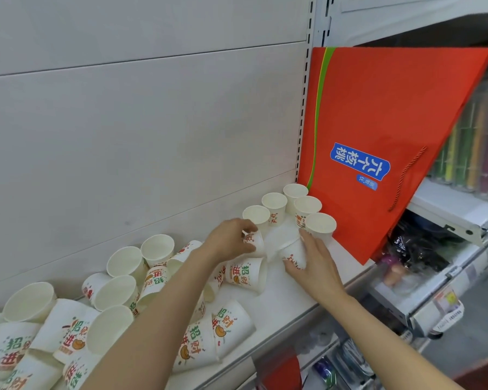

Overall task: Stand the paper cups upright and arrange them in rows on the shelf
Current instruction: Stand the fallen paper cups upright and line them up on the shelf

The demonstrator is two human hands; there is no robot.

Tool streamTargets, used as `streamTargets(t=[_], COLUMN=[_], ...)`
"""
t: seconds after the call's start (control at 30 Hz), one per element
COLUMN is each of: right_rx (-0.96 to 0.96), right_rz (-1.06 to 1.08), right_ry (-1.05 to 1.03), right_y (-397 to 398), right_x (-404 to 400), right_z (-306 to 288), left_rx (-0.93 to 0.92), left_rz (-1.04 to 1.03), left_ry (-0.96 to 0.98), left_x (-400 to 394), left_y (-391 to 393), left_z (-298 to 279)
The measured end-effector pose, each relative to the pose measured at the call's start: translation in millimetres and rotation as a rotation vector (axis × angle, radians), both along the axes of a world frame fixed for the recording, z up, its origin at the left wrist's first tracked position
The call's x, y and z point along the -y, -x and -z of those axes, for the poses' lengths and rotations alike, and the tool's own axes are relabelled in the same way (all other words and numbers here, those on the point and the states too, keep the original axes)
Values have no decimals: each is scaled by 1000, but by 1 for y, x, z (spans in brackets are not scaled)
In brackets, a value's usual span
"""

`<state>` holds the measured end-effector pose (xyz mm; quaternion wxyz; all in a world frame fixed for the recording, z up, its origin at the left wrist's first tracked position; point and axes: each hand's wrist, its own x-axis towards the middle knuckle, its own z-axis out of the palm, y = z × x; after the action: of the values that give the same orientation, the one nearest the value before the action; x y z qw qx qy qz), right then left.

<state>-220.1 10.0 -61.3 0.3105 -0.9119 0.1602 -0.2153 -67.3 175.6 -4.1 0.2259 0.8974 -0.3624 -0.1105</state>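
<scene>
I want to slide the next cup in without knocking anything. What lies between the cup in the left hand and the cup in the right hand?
In the head view, only a bare strip of white shelf separates the left hand's cup from the right hand's cup.

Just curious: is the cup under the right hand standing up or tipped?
Upright: the cup under the right hand shows its open rim on top.

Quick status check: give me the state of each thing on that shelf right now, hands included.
Upright cups: five standing near the bag, mouths up.
Cup pile: mostly tipped or lying, unsorted.
Left hand: grips one cup.
Right hand: holds another cup.
Orange bag: leaning at the shelf's right end.
</scene>
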Motion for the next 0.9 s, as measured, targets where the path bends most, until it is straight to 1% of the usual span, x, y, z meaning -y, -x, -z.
streamTargets(t=[0.1, 0.2, 0.27, 0.37, 0.47, 0.5, 0.57, 0.63, 0.7, 0.77, 0.83, 0.9], right_rx=[103, 149, 127, 87, 74, 103, 247, 369, 349, 275, 232, 184], right_rz=[16, 49, 62, 41, 58, 81, 104, 18, -136, -208, -183, -141], right_ry=[-102, -83, -76, -96, -74, -18, 138, 199, 163, 98, -3, -50], right_y=[1, -3, -4, -3, 3, 8, 18, 27, 29, 27, 26, 26], right_x=[-2, -1, 2, 9, 14, 13, 10, -1, -18, -37, -53, -64], right_z=[0, 2, 4, 7, 1, -1, -4, -2, 0, 1, -2, -3], left_rx=[70, 143, 176, 134, 33, 10, 4, -4, -47, -77, -88, -73], left_rz=[-18, -66, -89, -158, -261, -303, -397, -493, -534, -533, -526, -502], left_ry=[-103, -173, -189, -111, 34, 81, 152, 195, 219, 227, 229, 214], left_x=[10, 18, 22, 21, 12, 7, -1, -5, -3, 2, 3, -3], left_y=[3, 1, 1, 2, 2, 2, 3, 2, 3, 5, 8, 12], left_z=[9, 19, 25, 27, 25, 24, 23, 23, 25, 29, 31, 27])
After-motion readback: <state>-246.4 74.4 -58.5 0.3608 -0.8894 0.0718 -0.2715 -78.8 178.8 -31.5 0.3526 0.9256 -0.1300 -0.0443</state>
